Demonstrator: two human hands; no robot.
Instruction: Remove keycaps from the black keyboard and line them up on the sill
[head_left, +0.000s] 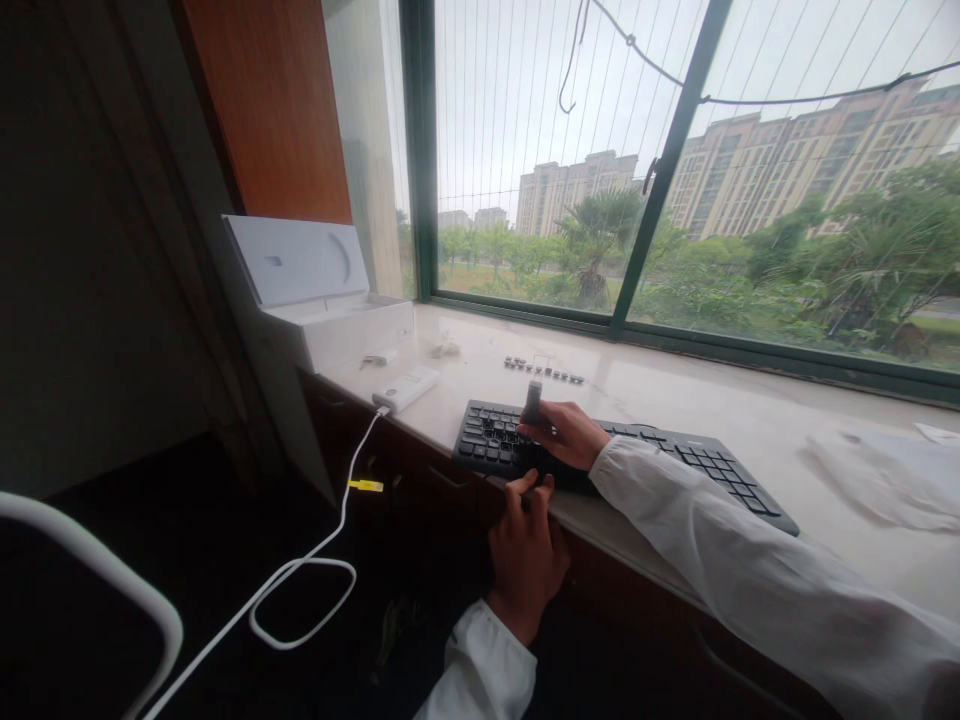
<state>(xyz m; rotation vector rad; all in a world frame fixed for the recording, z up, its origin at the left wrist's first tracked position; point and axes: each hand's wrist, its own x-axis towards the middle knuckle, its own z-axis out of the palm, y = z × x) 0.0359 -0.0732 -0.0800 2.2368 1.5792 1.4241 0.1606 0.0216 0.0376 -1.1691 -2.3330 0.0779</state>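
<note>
A black keyboard lies along the front of the white sill, with dark gaps on its left part where keycaps are off. My right hand is closed around the dark handle of a keycap puller, held upright over the keys with its thin wire loops pointing up. At the keyboard's front edge, my left hand has its fingers bent and close together; a small dark bit shows between the fingertips, too unclear to name. Behind the keyboard, several loose keycaps sit in rows on the sill.
An open white box stands at the sill's left end. Near it lies a white power bank or adapter, with a white cable hanging off the edge. A clear plastic bag rests at the right. The window rises behind.
</note>
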